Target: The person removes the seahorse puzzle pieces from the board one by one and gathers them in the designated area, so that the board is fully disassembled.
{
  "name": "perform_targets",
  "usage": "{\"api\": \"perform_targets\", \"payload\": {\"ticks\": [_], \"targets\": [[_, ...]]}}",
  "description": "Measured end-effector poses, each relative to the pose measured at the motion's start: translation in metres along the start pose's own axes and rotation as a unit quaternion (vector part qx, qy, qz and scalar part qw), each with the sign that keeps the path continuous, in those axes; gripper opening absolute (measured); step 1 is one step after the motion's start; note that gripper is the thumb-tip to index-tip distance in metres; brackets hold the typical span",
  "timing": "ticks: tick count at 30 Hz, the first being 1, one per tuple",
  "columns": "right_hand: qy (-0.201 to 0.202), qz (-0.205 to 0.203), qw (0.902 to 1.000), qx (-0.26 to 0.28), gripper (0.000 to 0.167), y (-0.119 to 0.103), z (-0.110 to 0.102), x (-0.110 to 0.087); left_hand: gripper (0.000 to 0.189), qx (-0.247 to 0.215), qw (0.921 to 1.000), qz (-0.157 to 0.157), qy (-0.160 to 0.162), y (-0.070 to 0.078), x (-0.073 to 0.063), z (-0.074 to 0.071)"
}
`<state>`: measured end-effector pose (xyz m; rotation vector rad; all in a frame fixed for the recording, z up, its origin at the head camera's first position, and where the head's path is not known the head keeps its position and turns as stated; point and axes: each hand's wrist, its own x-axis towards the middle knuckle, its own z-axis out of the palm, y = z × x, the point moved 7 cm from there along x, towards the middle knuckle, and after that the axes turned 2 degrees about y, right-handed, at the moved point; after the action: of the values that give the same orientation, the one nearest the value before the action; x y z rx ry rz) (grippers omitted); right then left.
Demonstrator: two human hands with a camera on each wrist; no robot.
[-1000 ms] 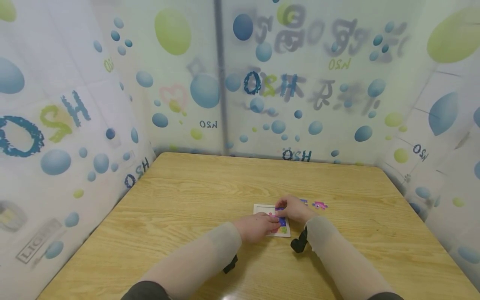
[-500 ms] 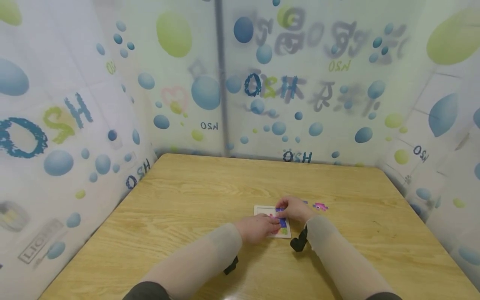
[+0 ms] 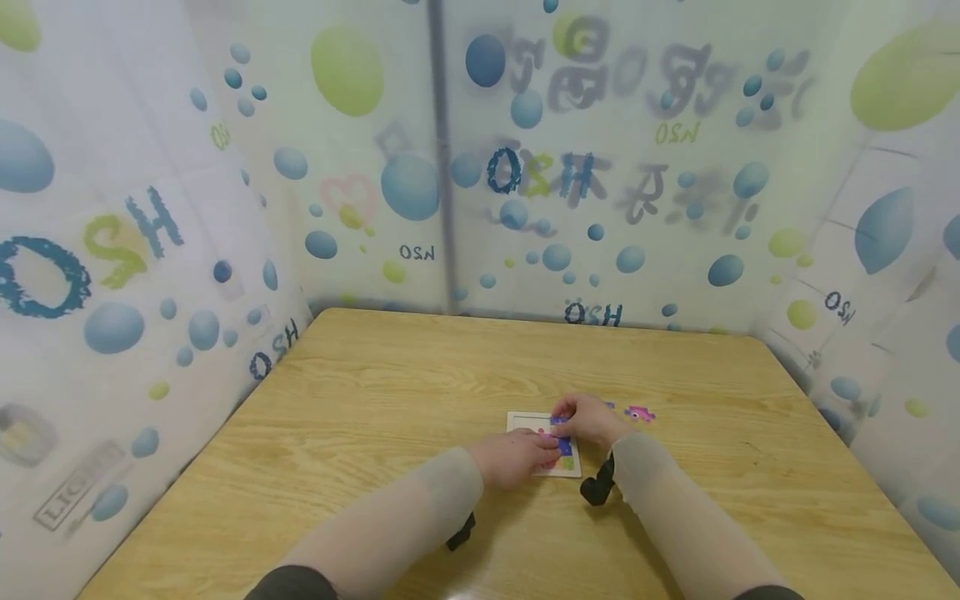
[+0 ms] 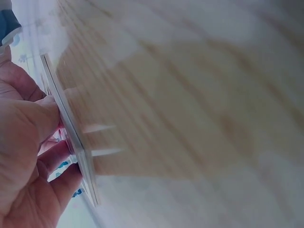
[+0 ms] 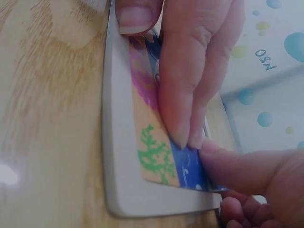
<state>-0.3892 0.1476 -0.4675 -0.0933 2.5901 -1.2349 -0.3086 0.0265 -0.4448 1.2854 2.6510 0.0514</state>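
puzzle board point(image 5: 121, 161): white-rimmed, lying on counter point(image 3: 375, 400), partly filled | inlaid pieces point(image 5: 156, 154): blue, peach with green coral print | pink piece point(image 3: 640, 414): loose, eye print, right of board

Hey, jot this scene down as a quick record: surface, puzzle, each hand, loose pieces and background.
Surface: wooden table
Puzzle: partly filled, in a white tray
Left hand: fingers resting on the puzzle
Right hand: touching the puzzle's blue part; whether it grips a piece is unclear
Loose pieces: pink piece; blue piece, partly hidden by the right hand
Background: pale wall, blue and green spots
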Motion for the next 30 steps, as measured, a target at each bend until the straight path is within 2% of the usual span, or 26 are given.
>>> {"api": "perform_targets", "payload": {"ticks": [6, 12, 21, 30], "targets": [[0.006, 0.007, 1.0000, 0.002, 0.016, 0.0023, -0.0004, 0.0003, 0.042, -0.007, 1.0000, -0.001, -0.004, -0.0005, -0.0011, 0.0003], [0.003, 0.006, 0.9999, 0.010, 0.016, 0.0019, -0.0010, 0.0004, 0.042, 0.015, 0.9998, 0.010, 0.002, 0.0013, -0.0010, -0.0005], [0.007, 0.018, 0.9989, 0.042, 0.016, 0.0041, -0.0010, -0.0014, 0.042, 0.014, 0.9999, 0.008, -0.002, 0.0013, -0.0011, 0.0005], [0.004, 0.022, 0.9980, 0.059, 0.016, 0.0037, -0.0034, -0.0038, 0.043, -0.021, 0.9997, -0.012, -0.008, -0.0014, -0.0020, 0.0002]]}}
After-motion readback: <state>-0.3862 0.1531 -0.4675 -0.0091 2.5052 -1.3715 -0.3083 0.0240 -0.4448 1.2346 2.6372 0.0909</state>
